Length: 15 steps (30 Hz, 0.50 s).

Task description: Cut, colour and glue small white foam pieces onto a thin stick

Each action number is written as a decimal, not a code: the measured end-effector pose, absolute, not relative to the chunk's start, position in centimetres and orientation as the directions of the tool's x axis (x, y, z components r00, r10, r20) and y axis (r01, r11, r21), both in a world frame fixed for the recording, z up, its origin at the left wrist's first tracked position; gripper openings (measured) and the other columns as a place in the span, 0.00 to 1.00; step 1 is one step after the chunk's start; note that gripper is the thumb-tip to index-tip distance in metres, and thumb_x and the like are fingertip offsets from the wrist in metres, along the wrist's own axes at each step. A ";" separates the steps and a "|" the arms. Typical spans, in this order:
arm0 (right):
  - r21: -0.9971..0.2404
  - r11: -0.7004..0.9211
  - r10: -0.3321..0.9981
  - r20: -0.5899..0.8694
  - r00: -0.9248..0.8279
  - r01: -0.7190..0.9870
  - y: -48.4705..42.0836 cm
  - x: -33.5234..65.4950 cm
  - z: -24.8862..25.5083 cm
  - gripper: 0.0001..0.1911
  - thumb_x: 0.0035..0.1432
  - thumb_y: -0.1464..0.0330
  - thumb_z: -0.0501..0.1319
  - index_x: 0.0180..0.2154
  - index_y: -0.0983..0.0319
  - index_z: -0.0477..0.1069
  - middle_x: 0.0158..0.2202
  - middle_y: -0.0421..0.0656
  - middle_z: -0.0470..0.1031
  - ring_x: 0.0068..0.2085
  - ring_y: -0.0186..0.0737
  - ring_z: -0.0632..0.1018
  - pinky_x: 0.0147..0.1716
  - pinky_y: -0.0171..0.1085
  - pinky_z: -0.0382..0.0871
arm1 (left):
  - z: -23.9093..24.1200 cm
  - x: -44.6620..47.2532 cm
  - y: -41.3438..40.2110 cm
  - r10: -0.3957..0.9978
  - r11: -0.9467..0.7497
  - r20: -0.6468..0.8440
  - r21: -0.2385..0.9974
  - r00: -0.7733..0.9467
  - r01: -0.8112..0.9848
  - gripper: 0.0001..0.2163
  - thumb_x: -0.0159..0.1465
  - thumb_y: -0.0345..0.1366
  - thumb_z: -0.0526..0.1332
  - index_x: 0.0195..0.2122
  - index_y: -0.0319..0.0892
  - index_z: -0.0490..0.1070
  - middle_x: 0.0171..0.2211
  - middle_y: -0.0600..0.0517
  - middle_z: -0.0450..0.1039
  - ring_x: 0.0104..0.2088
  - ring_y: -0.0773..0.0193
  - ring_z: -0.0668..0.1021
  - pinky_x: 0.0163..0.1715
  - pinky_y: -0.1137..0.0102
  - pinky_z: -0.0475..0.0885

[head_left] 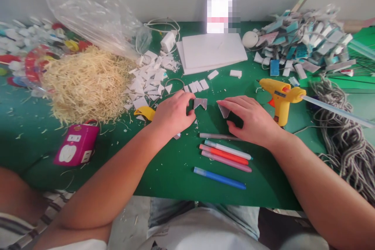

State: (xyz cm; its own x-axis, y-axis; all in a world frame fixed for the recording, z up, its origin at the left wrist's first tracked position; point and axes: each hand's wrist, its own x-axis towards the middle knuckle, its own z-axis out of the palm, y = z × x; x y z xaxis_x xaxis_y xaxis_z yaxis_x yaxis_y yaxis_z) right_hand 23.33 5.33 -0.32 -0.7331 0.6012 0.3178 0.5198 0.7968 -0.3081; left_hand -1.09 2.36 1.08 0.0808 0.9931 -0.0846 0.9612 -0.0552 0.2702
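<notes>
My left hand (175, 111) is over the middle of the green table, thumb and index finger apart. Close to its index fingertip lies a small grey piece with a notched edge (200, 103). Another small grey piece (224, 111) lies under the index fingertip of my right hand (249, 119), whose thumb is spread away from the fingers. Below the hands are several felt-tip pens: a grey one (216, 136), a pale blue one (228, 150), an orange one (224, 154), a pink one (227, 161) and a blue one (219, 178). Part of a yellow tool (145, 112) shows beside my left wrist.
A yellow glue gun (281, 97) with a long glue stick lies right, beside grey yarn (342, 133). Behind are white boards (213, 52) and a heap of blue-white pieces (307, 43). Straw-like shreds (88, 82), white offcuts (149, 78) and a magenta box (76, 144) occupy the left.
</notes>
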 end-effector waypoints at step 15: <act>-0.404 0.780 0.620 0.389 -0.682 0.479 5.8 23.5 -0.1 0.21 0.58 0.74 0.55 0.51 0.62 0.76 0.33 0.44 0.83 0.37 0.47 0.81 0.43 0.50 0.76 | 1.0 -1.2 2.3 0.993 -0.082 -0.064 0.262 0.102 0.962 0.17 0.62 0.31 0.63 0.52 0.42 0.75 0.45 0.49 0.77 0.39 0.58 0.81 0.33 0.68 0.72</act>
